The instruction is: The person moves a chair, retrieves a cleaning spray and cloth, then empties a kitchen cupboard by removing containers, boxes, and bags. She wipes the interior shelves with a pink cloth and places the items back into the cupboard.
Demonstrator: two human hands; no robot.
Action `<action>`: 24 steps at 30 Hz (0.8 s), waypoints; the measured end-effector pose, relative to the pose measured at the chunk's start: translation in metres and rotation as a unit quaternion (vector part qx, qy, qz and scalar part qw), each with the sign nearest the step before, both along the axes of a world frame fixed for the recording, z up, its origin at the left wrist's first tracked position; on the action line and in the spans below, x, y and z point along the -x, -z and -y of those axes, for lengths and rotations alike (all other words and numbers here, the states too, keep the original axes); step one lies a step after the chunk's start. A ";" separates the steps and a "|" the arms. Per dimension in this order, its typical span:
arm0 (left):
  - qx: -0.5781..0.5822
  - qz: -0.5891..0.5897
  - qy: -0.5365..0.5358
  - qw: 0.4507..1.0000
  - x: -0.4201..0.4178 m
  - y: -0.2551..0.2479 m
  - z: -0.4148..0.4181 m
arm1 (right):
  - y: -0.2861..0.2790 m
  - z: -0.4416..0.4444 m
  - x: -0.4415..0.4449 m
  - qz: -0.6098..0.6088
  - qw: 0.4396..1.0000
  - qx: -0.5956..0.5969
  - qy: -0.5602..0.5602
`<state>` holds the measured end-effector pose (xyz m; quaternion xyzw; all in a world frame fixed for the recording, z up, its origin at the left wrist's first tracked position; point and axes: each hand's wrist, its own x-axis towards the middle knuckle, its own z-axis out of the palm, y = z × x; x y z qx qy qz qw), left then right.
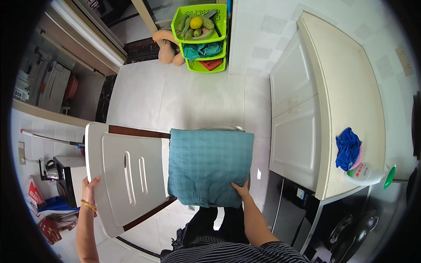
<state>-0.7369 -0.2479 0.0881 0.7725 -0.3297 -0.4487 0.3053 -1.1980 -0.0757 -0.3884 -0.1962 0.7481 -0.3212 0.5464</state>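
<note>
A wooden chair with a white slotted backrest (138, 184) stands right in front of my body. On its seat lies a square teal cloth cushion (210, 161) that hides most of the seat. My left hand (89, 190) grips the outer edge of the backrest, thumb on the near face. At the cushion's right near corner, my right hand (242, 190) has its thumb on top of the cloth and its fingers out of sight below the edge. Whether those fingers also hold the seat cannot be seen.
Beyond the chair, a green tiered rack (199, 39) of vegetables stands by the wall, with pumpkins (166, 52) beside it. White cabinets (296, 138) line the right side, their countertop (348, 82) bearing a blue cloth (348, 148) and a spray bottle (363, 173). An electric kettle (51, 170) is at left.
</note>
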 end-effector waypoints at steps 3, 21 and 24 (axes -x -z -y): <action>0.007 0.014 -0.022 1.000 -0.008 0.008 0.025 | -0.031 0.029 -0.005 0.049 0.998 -0.020 0.039; 0.064 0.086 0.159 0.982 0.138 0.006 0.311 | -0.041 0.218 0.090 -0.089 0.995 -0.039 0.011; 0.071 0.089 0.192 0.975 0.163 0.004 0.351 | -0.027 0.238 0.108 -0.072 0.995 -0.069 0.025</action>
